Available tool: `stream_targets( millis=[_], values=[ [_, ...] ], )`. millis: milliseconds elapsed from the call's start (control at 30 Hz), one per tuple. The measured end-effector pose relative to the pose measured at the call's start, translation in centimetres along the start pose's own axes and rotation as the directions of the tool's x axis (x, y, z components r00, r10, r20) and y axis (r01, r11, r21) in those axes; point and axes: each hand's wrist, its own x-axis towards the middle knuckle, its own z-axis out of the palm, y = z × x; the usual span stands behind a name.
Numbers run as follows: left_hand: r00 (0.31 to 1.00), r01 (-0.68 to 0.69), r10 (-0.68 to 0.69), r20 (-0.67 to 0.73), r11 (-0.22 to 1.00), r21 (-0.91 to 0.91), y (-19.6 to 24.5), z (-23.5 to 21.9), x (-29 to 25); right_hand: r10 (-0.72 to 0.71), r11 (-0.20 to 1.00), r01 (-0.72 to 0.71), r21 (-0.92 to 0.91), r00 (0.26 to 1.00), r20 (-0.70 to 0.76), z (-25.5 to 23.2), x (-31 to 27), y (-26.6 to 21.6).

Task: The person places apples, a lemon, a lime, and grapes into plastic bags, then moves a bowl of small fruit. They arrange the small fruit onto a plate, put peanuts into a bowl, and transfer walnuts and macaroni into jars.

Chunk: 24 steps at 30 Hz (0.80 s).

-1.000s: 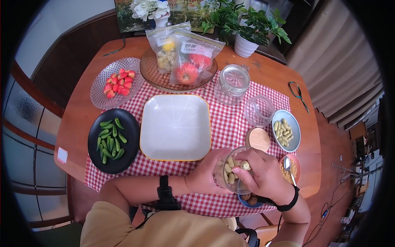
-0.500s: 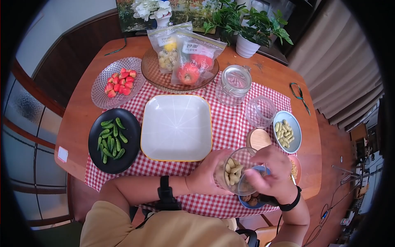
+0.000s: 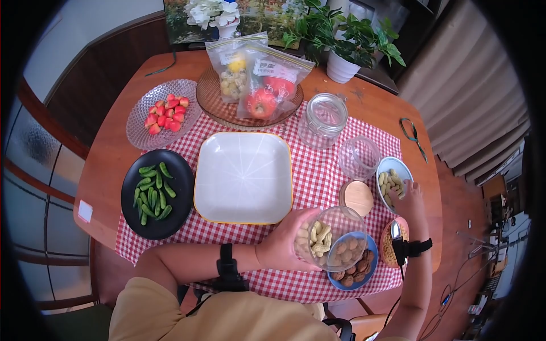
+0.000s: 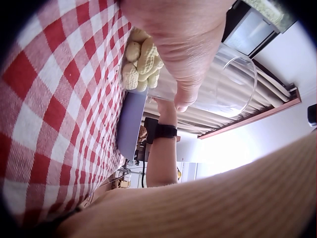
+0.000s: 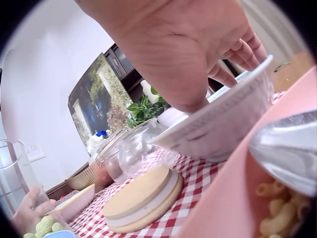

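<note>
Tilted toward the right, a clear jar (image 3: 344, 220) with peanuts (image 3: 321, 237) in its bottom is gripped by my left hand (image 3: 284, 241). In the left wrist view, the thumb lies along the wall of the jar above the peanuts. My right hand (image 3: 412, 200) reaches over the near edge of a pale blue bowl (image 3: 391, 163) of peanuts. The right wrist view shows its fingers (image 5: 225, 77) spread and bent down inside the bowl's rim; their tips are hidden by the bowl wall.
Near the right hand are a pink bowl (image 5: 218, 203) of macaroni with a spoon (image 5: 290, 148), a wooden lid (image 3: 357, 198) and a blue bowl (image 3: 372, 249) of walnuts. A white square dish (image 3: 243, 176), black plate (image 3: 129, 193) of green peppers and clasped glass jar (image 3: 324, 119) stand further off.
My right hand has left the jar mouth, letting a peanut go into it, and moved up and right to the peanut bowl. The left hand keeps holding the jar in place.
</note>
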Motion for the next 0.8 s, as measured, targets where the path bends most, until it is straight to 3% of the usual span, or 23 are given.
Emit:
stream_targets(
  millis=[200,500,800],
  values=[
    [1.0,0.013,-0.013,0.004,1.0,-0.022,0.1,0.0,0.0,0.017,0.987,-0.023,0.161,0.999,0.037,0.5,0.3,-1.6],
    [1.0,0.003,-0.003,-0.002,1.0,0.013,0.2,-0.1,-0.1,-0.007,0.98,-0.024,0.197,0.988,0.157,1.7,1.5,-1.4],
    [1.0,0.002,-0.002,-0.003,1.0,0.021,0.1,0.0,-0.1,-0.029,0.97,0.0,0.242,0.993,0.115,2.9,1.8,-0.9]
  ],
)
